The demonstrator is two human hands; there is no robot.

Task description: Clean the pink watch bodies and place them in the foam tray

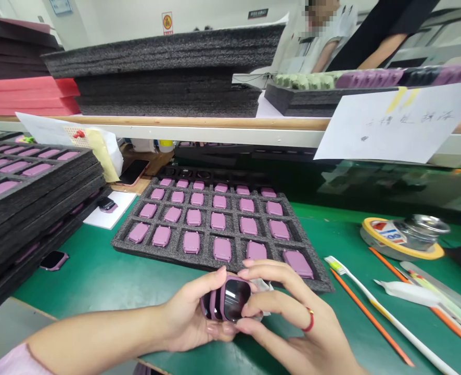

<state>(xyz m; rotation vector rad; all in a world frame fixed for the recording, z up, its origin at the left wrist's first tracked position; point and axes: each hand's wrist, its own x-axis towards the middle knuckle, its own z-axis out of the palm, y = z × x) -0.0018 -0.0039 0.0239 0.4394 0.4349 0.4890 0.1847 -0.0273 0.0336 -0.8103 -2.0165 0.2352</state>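
Observation:
My left hand (186,315) grips a small stack of purple watch cases (226,300) with dark glass faces, fingers wrapped round them. My right hand (289,312) meets them from the right, its fingertips pinching the front case and a bit of white cloth or film behind it. A red ring shows on one right finger. Just beyond my hands lies a dark foam tray (137,249) whose pockets hold several purple cases face down.
A stack of foam trays (31,208) stands at the left, with two loose watch cases (54,259) beside it. A toothbrush (371,302), orange sticks (371,317) and a tape roll (402,239) lie at the right. A shelf above carries foam sheets; a person stands behind.

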